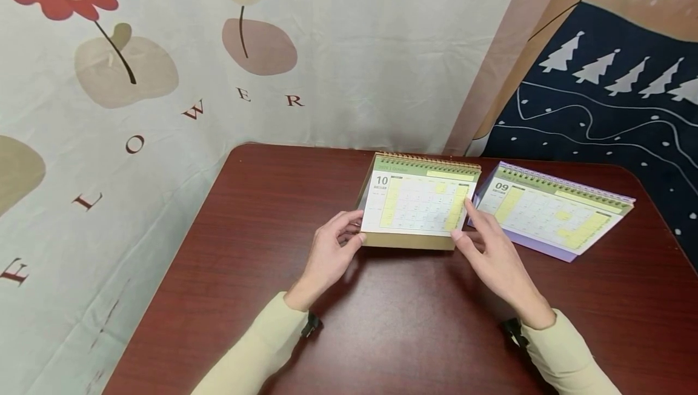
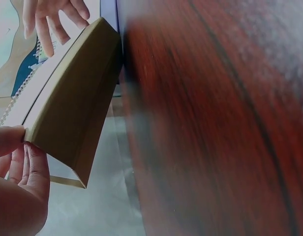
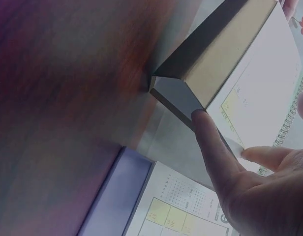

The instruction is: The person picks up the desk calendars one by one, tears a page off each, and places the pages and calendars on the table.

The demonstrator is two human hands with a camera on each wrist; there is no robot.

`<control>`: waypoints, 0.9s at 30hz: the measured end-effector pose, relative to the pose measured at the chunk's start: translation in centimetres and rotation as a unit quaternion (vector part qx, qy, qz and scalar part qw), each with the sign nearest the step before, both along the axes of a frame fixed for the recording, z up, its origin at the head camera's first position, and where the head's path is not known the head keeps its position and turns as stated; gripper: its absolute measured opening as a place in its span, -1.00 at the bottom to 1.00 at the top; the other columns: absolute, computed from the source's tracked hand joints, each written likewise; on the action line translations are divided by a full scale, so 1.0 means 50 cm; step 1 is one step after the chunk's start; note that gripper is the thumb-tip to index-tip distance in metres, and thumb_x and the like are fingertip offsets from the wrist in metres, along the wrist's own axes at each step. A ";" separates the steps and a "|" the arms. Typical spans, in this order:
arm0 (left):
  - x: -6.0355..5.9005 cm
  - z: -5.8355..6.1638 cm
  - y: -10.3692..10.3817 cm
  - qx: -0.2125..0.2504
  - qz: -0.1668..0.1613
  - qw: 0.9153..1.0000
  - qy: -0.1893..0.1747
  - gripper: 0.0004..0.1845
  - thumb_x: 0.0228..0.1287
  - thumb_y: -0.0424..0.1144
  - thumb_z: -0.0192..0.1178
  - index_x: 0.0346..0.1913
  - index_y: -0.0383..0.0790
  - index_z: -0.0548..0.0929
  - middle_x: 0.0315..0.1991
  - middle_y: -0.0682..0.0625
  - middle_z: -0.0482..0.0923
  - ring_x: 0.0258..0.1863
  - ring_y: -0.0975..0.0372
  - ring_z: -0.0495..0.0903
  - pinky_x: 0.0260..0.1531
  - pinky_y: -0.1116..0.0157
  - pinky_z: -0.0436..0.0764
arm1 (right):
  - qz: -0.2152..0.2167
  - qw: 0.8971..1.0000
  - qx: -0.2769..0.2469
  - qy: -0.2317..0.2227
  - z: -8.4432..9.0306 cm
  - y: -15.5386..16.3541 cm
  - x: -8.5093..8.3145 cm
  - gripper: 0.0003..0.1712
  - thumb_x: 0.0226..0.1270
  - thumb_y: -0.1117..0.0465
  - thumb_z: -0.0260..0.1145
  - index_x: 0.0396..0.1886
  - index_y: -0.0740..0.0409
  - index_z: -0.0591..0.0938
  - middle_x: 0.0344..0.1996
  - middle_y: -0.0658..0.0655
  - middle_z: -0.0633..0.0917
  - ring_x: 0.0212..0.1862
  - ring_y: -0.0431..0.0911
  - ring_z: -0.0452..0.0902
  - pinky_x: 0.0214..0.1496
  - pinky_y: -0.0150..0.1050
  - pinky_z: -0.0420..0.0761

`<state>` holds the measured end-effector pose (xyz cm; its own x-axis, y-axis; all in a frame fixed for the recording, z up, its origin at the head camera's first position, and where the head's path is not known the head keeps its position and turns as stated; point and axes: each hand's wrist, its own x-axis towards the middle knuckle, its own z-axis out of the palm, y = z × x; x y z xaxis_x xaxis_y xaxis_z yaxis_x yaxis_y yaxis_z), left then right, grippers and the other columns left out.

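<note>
A green-topped desk calendar (image 1: 420, 201) showing page 10 stands tilted on its tan cardboard base (image 2: 75, 83). At its lower left side, my left hand (image 1: 329, 246) pinches the edge, thumb in front and fingers behind. The base's left end appears raised off the table in the left wrist view. My right hand (image 1: 493, 255) is at the opposite side, its thumb touching the lower right corner and its index finger along the right edge. In the left wrist view, that hand's fingers look spread and loose. A second desk calendar (image 1: 551, 213), page 09 with a purple base, stands just right.
The dark red wooden table (image 1: 262, 201) runs under both calendars. Behind it hangs a pale cloth (image 1: 371, 80) with printed flowers and letters. To the right is a navy cloth (image 1: 589, 116) with white trees.
</note>
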<state>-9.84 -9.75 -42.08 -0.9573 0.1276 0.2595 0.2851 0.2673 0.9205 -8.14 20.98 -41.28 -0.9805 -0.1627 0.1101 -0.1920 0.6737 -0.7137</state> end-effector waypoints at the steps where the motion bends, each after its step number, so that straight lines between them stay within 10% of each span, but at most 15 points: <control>1: 0.000 0.000 0.000 0.000 -0.001 1.000 0.000 -0.56 0.23 -0.60 0.29 0.19 -0.39 0.67 -0.07 -0.16 0.69 -0.13 0.07 0.71 -0.08 0.17 0.72 | -0.002 1.000 0.005 0.002 0.002 0.000 0.000 -0.20 0.61 -0.10 0.15 0.68 0.02 0.13 0.46 0.33 0.32 0.16 0.21 0.63 0.12 0.24 0.61; 8: 0.003 0.004 0.004 -0.008 0.004 1.000 -0.017 -0.57 0.26 -0.57 0.29 0.19 -0.36 0.65 -0.02 -0.21 0.70 -0.14 0.05 0.75 -0.07 0.16 0.72 | -0.056 0.994 0.048 0.086 0.010 -0.015 0.007 -0.24 0.53 -0.05 0.25 0.60 0.08 0.31 0.44 0.33 0.34 0.14 0.22 0.56 -0.05 0.22 0.55; 16: 0.006 0.003 0.008 -0.010 0.003 1.000 -0.023 -0.61 0.27 -0.57 0.26 0.16 -0.36 0.63 -0.02 -0.24 0.72 -0.13 0.05 0.75 -0.12 0.22 0.71 | -0.033 0.955 0.095 0.280 0.004 -0.046 0.002 -0.35 0.38 0.01 0.33 0.39 0.19 0.55 0.44 0.31 0.44 0.34 0.33 0.41 0.17 0.33 0.49; 27: 0.006 0.004 0.013 0.006 -0.006 1.000 -0.018 -0.61 0.27 -0.59 0.24 0.15 -0.40 0.60 -0.05 -0.26 0.74 -0.13 0.04 0.74 -0.16 0.35 0.66 | 0.050 0.940 0.131 0.310 -0.009 -0.087 -0.014 -0.17 0.55 -0.39 -0.02 0.44 0.13 0.51 0.55 0.19 0.35 0.56 0.29 0.13 0.42 0.38 0.22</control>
<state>-9.56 -9.11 -41.87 -0.9644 0.1366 0.2264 0.2549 0.2528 0.9334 -8.85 16.64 -41.74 -0.7195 -0.3529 0.5982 -0.5886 0.7670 -0.2554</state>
